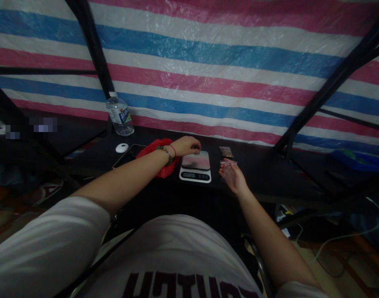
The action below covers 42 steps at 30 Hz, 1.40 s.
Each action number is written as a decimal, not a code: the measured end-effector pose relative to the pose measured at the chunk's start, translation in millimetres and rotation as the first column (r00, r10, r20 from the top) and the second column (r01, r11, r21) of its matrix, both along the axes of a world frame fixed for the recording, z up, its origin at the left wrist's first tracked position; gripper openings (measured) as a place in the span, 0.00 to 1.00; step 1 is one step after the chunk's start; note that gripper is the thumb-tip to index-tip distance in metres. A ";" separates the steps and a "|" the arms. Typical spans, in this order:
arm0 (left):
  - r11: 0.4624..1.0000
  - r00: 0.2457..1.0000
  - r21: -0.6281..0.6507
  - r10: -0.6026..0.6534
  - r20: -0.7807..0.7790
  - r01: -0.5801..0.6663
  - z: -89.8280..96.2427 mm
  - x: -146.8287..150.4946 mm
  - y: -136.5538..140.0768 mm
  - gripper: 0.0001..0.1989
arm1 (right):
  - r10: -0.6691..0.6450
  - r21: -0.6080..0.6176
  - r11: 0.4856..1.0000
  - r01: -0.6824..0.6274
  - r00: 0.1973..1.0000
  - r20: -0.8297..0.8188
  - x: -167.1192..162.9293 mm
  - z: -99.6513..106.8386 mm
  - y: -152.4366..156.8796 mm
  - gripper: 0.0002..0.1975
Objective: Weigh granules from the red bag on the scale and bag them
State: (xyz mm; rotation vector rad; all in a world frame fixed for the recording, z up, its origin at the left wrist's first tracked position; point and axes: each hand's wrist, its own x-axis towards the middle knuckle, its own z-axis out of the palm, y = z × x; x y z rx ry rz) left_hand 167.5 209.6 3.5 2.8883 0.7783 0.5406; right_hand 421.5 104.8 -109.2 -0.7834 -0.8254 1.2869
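My left hand (188,145) hovers by the back left edge of a white kitchen scale (195,176), its fingers curled in and pointing down. Whether anything is between those fingertips is too dark and small to see. To the right of the scale, my right hand (238,179) grips a small clear zip bag (229,170) between thumb and fingers. Just behind it on the dark tabletop lies another small zip bag (226,152) with brownish contents. A red plastic bag (166,170) sits left of the scale, partly under my left wrist.
A clear plastic bottle (120,116) stands at the back left. In front of it are a white earbud case (121,147) and a dark phone (129,155). Black metal bars (94,45) slant up on both sides before a striped plastic sheet (202,78).
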 end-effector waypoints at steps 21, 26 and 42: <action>0.999 0.998 -0.023 0.024 -0.049 -0.025 -11.2 9.6 1.7 0.14 | -0.012 -0.003 1.000 0.012 1.000 0.002 -3.6 -0.4 -0.5 0.17; 0.999 0.998 -0.038 0.034 -0.058 -0.036 -6.6 8.5 0.4 0.14 | -0.028 -0.009 1.000 0.028 1.000 -0.008 -5.2 0.9 -1.8 0.17; 0.999 0.999 0.002 0.041 -0.026 -0.041 -1.5 3.4 5.1 0.13 | -0.023 -0.002 1.000 0.023 1.000 -0.003 -4.1 0.4 -0.7 0.16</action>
